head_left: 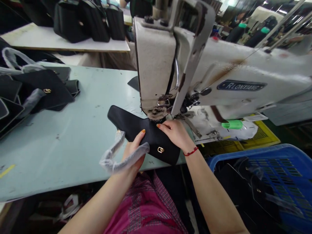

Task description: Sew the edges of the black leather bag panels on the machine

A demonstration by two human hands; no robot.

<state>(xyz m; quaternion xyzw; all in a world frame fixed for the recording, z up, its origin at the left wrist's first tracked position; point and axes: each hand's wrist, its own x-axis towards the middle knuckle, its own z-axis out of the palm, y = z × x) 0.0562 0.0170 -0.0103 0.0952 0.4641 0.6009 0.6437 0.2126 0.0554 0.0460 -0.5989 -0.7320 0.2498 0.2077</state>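
Head view looks down past a large off-white industrial sewing machine (234,78), its arm reaching over a pale blue-green worktable (60,146). Right of the table sits a blue plastic crate (273,159) holding black bags, and upright black handbags (87,22) stand on a white bench beyond. More black bag pieces (44,92) lie piled at the table's left end. A black pebbled bag panel (143,133) lies on the table, narrow end pointing left, its far edge just in front of the machine's presser foot (168,117). The right hand (174,133) presses on it, fingers extended and together, not gripping. The left hand (131,151) holds its near edge, fingers curled over it. A clear plastic sleeve (122,156) trails across the left hand. A gold clasp (160,149) sits on the panel, and a red string bracelet (190,151) circles the right wrist.
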